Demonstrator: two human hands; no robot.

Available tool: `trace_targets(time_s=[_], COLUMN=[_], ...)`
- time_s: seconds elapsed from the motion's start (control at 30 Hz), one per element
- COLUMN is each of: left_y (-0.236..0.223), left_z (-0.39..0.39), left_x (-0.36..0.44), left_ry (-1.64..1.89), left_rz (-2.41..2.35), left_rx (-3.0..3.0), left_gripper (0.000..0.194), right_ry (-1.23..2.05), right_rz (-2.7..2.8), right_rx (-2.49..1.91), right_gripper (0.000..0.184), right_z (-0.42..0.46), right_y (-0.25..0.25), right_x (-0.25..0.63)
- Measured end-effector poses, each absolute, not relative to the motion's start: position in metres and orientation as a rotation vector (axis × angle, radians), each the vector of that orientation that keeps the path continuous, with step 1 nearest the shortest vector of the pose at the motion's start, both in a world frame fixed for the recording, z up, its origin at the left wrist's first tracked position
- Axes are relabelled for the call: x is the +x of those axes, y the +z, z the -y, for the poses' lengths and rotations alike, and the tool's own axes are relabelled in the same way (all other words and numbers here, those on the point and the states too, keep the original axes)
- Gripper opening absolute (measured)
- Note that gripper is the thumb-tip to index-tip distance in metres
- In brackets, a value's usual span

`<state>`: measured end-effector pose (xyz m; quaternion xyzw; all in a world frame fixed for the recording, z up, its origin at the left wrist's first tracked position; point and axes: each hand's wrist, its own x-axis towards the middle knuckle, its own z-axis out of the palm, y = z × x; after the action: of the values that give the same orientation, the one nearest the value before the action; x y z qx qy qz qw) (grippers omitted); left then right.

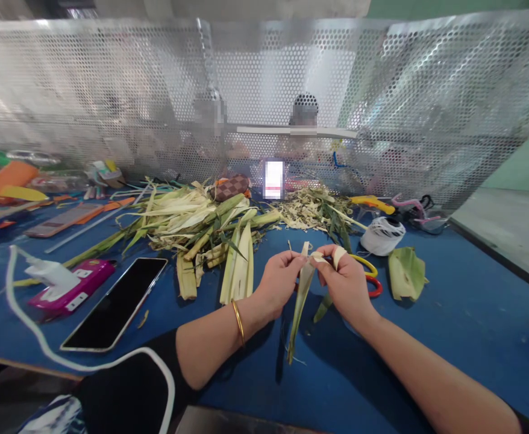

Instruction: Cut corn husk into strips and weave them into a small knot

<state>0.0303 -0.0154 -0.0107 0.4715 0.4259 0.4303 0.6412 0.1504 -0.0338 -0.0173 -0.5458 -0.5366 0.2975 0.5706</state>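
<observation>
A long, pale green strip of corn husk [301,301] hangs between my hands, its narrow end pointing toward me. My left hand [282,274] pinches its upper part between thumb and fingers. My right hand [348,286], fingers bent, grips a folded pale piece of husk [319,257] at the top, touching the strip. Whether the two pieces are joined I cannot tell. Partly behind my right hand lie scissors [373,287] with red and yellow handles; their blades are hidden. A curved husk piece [406,274] rests to the right.
Husks [183,211] are heaped at centre left, and small scraps [307,208] farther back. A phone [115,304], a purple power strip [72,289] with a white plug and cable lie left. White thread [383,235] sits right. A perforated metal screen [255,72] closes the back; people are behind it.
</observation>
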Motion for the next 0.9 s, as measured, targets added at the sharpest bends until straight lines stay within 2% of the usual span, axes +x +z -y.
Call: trace_targets(time_s=[0.2,0.37,0.7,0.9], left_y=[-0.012,-0.012,-0.023,-0.021], left_z=[0.014,0.016,0.012,0.018], left_x=[0.027,0.029,0.026,0.030], left_ry=[1.053,1.028,1.077,1.015], left_rz=[-1.010,-1.016,-1.145,-1.064], left_rx=[1.206,1.268,1.663,1.355], left_gripper=[0.012,0.009,0.019,0.016], right_ry=[0.818,0.767,0.664,0.567], right_rz=[1.195,1.184,1.275,1.286], right_rx=[-1.372,-1.383,-1.398,-1.321], right_gripper=[0.026,0.027,0.019,0.014], right_z=[0.032,0.033,0.035,0.035], right_y=[-0.017,-0.018,-0.015,-0.022], right_x=[0.151,0.151,0.149,0.149])
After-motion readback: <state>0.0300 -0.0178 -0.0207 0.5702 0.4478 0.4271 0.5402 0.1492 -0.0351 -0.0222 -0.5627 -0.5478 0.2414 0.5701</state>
